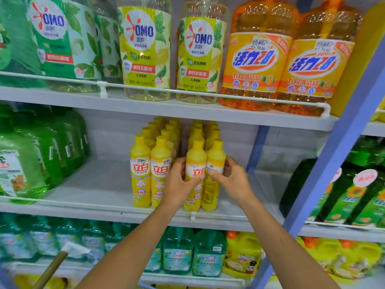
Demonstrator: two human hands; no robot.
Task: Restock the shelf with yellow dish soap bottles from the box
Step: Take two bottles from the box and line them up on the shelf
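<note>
On the middle shelf, front row: left grip clamps one upright bottle; right grip clamps its touching neighbour, back label outward. Long axes vertical; the reversed bottle, inside the right grip, likely needs turning.

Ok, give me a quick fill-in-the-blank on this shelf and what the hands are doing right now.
1. The left hand and the right hand each grip one of two front bottles, both coloured ____.
2. Across the front, these soap bottles stand in ____ columns.
3. Their shelf is the ____ of three in view.
4. The big jugs at the upper right are coloured ____.
Missing words: yellow; four; middle; orange.
</note>
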